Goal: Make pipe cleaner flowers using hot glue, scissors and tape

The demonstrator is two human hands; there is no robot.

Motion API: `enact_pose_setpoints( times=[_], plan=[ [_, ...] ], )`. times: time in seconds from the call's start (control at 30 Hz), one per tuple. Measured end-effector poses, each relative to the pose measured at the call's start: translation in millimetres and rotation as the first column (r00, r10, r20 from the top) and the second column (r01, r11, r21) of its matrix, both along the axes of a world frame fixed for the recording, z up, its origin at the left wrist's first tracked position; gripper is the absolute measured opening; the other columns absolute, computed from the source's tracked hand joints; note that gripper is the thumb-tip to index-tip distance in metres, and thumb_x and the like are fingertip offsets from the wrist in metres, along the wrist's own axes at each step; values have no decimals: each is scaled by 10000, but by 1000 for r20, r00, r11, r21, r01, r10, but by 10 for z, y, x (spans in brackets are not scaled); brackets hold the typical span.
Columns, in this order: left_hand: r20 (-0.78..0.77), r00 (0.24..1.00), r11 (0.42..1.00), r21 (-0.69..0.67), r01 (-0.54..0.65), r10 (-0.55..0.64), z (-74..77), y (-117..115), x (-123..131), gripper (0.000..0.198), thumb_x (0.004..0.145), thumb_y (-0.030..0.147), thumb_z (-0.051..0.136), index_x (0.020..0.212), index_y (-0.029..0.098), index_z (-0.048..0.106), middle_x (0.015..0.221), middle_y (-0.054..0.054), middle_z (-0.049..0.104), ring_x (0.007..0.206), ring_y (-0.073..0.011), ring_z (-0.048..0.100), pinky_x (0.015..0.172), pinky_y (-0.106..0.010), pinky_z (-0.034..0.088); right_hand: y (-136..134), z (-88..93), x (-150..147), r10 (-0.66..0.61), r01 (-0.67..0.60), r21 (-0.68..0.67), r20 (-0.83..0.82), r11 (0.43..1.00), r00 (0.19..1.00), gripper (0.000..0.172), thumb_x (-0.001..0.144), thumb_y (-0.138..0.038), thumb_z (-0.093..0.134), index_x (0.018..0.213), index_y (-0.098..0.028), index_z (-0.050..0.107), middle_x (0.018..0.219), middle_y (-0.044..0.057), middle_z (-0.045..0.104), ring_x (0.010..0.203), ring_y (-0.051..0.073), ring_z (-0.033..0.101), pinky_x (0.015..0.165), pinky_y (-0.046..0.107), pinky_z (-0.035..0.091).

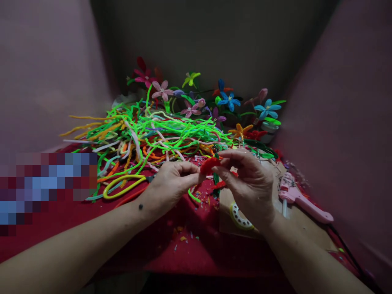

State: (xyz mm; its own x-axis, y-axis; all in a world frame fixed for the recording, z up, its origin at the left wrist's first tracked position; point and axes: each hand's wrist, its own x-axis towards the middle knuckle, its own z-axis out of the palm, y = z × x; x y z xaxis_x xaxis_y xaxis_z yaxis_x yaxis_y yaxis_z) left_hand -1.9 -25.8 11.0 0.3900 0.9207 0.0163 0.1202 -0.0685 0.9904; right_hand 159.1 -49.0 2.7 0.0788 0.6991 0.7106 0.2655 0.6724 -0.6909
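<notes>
A small fuzzy red pipe-cleaner petal piece [209,166] is held between my two hands above the table. My left hand [171,183] pinches its left end between thumb and fingertips. At its right side, the fingers of my right hand [249,181] close on the same piece. A dark green pipe-cleaner stem [216,179] hangs below the red piece, and more red fuzzy loops show under my right fingers. How these parts join is hidden by the fingers.
Behind my hands lies a heap of pipe cleaners [183,132], mostly green. Finished fuzzy flowers [229,101] stand at the back. Yellow-handled cutters [107,192] lie left. On the right, a pink glue gun [309,206] rests on cardboard [228,224]. Scraps [183,239] dot the red cloth [183,261].
</notes>
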Motion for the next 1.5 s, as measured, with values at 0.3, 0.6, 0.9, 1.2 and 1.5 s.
enact_pose_setpoints(
  times=[0.3, 0.6, 0.9, 1.2, 1.5],
  plan=[
    [-146, 989, 998, 63, -6, 15, 45, -40, 3, 138, 699, 162, 567, 571, 132, 610, 533, 39, 438, 509, -71, 342, 457, -192, 253, -16, 89, 57, -7, 2, 22, 217, 1000, 976, 162, 794, -112, 636, 864, -241, 705, 747, 0, 630, 704, 140, 595, 655, 289, 486],
    [-118, 993, 1000, -8, 11, -12, 30, -23, -3, 181, 692, 189, 583, 518, 151, 549, 479, 52, 382, 440, -60, 295, 412, -193, 220, -3, 95, 55, -108, 92, 74, 257, 993, 960, 127, 803, -108, 621, 794, -224, 672, 727, 2, 622, 708, 143, 588, 674, 301, 484],
    [-118, 993, 1000, -3, 6, -7, 28, -26, 0, 165, 690, 182, 574, 530, 151, 545, 480, 54, 384, 431, -55, 293, 402, -191, 208, -14, 102, 65, -168, 125, 144, 340, 982, 925, 132, 835, -98, 571, 805, -209, 636, 737, 12, 615, 705, 139, 574, 644, 286, 467],
    [-89, 996, 1000, -25, -6, 4, 26, -25, 28, 173, 684, 166, 588, 516, 155, 546, 469, 56, 390, 426, -54, 288, 402, -197, 196, 18, 73, 84, -169, 114, 170, 355, 979, 919, 140, 832, -83, 564, 805, -211, 616, 748, 9, 602, 718, 139, 562, 659, 293, 457],
    [205, 977, 967, -254, 4, 50, -31, 45, 5, 172, 641, 248, 711, 572, 142, 594, 471, 59, 388, 411, -37, 246, 413, -209, 146, 8, 46, 20, -1, -3, -120, -33, 993, 999, 202, 854, -222, 573, 1053, -250, 594, 834, -5, 583, 711, 120, 549, 667, 277, 468]
  ],
)
